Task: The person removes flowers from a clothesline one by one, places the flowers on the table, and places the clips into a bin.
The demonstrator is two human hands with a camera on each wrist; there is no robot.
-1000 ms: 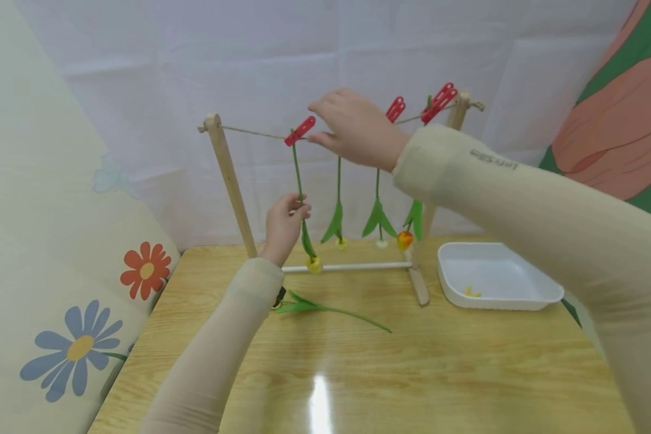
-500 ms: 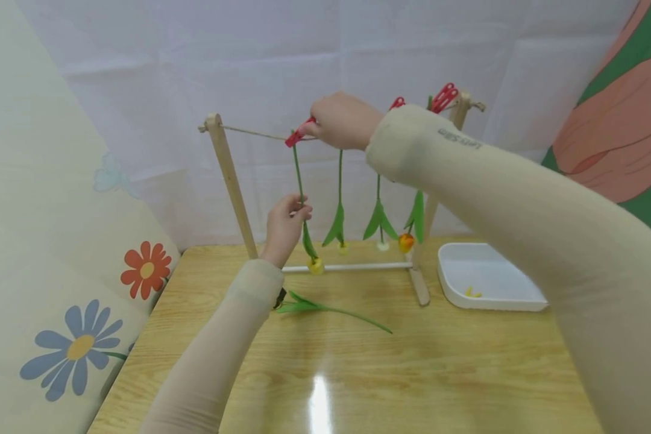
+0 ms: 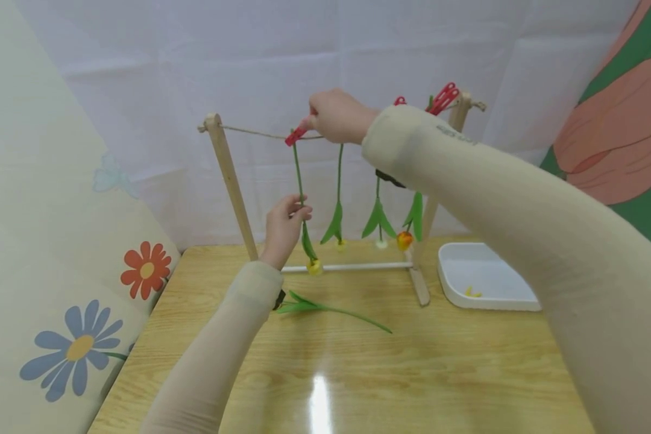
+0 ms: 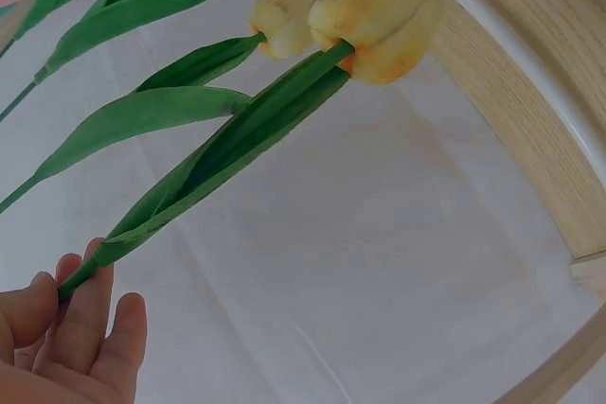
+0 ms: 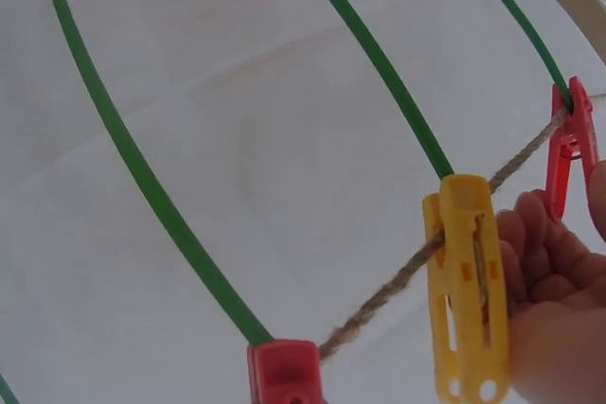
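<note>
An artificial yellow tulip (image 4: 379, 26) hangs head down from the rope (image 3: 255, 132), its stem top at a red clothespin (image 3: 295, 136). My left hand (image 3: 285, 228) pinches its green stem between thumb and fingers, just above the leaf. Up at the rope, my right hand (image 3: 340, 116) grips the handle end of that clothespin; in the right wrist view the red clothespin (image 5: 574, 144) sits on rope and stem, fingertips at its handles. A yellow clothespin (image 5: 468, 281) beside the hand clips the neighbouring stem, hidden in the head view.
A wooden stand (image 3: 229, 181) carries the rope. More tulips hang to the right, including an orange one (image 3: 404, 241). Another tulip stem (image 3: 352, 314) lies on the table (image 3: 412, 374), its head hidden by my left wrist. A white tray (image 3: 488, 271) holds small yellow clothespins (image 3: 472, 292).
My right hand has moved slightly left from beside the red clothespin and its fingers have curled onto the handles. My left hand has stayed on the stem.
</note>
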